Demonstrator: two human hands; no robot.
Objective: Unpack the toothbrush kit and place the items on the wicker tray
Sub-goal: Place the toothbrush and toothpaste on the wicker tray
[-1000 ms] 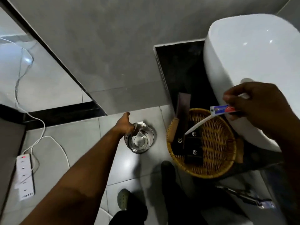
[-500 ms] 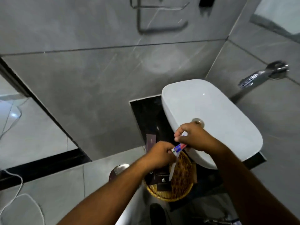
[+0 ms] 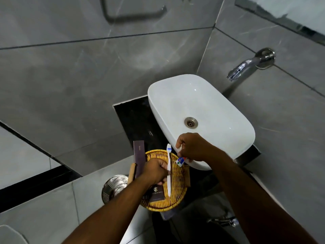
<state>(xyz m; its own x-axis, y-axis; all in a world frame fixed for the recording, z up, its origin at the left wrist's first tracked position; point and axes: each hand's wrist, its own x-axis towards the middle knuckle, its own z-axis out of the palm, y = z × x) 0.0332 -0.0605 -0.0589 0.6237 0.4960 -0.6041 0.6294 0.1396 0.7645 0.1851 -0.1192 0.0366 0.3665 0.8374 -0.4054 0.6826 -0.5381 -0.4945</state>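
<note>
Toothbrush and tray are what the coming move turns on. Our left hand (image 3: pixel 155 171) pinches the slim white plastic toothbrush with a blue-marked head (image 3: pixel 169 170) partway down its handle, fingers curled around it. The brush is above the round woven wicker tray (image 3: pixel 177 175), not yet resting on it as far as we can tell. Its long axis runs almost straight away from us: the head pokes out past the tray's far rim, and the tail end sits over the tray's middle.

Our right hand (image 3: pixel 195 148) is closed, pinching the small white toothpaste tube with red and blue print (image 3: pixel 180 161) just beside the tray's right rim, at the near edge of the white oval ceramic washbasin (image 3: pixel 202 106).

Dark flat sachets (image 3: pixel 156 194) already lie in the near-left part of the tray, and a long dark purple box (image 3: pixel 139 157) lies against its left rim. The bare wicker is on the right side, directly under the brush.

We judge the left hand, being right over the tray, should go first: lower the brush and pull it back towards us so that its head clears the rim. The tube can then come in from the right.
</note>
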